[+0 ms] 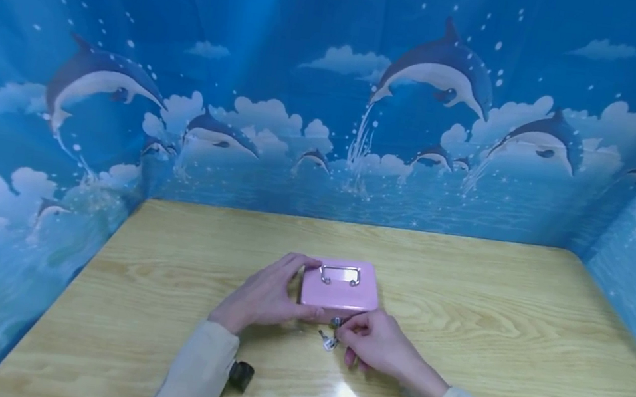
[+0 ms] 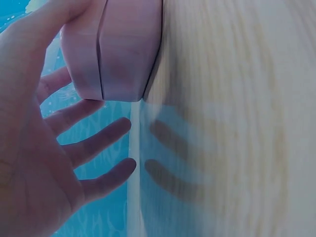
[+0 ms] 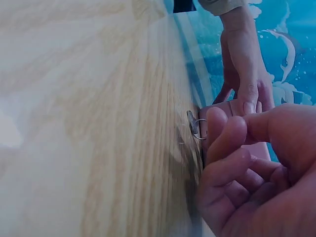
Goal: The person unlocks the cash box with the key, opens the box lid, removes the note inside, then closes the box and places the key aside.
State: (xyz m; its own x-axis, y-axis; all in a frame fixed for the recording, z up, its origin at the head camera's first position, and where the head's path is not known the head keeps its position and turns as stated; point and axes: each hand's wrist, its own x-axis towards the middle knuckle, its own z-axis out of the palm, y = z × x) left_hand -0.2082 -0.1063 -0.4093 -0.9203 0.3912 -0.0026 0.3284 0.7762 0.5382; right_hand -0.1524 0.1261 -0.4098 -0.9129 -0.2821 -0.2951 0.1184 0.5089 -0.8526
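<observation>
A pink metal cash box [image 1: 335,295] with a silver lid handle [image 1: 341,269] sits on the table. My left hand [image 1: 269,293] grips its left side, thumb along the front and index finger at the lid's far edge. In the left wrist view the other fingers spread beside the box's end [image 2: 131,54]. At the front lock [image 1: 336,320], my right hand [image 1: 377,344] pinches a small key, mostly hidden by the fingertips. From its ring hangs another key [image 3: 192,122], close over the tabletop.
The wood-grain table [image 1: 489,315] extends around the box on all sides. Behind it and along both sides hangs a blue curtain [image 1: 289,54] printed with dolphins and clouds. Black wrist devices [image 1: 241,375] sit on both sleeves.
</observation>
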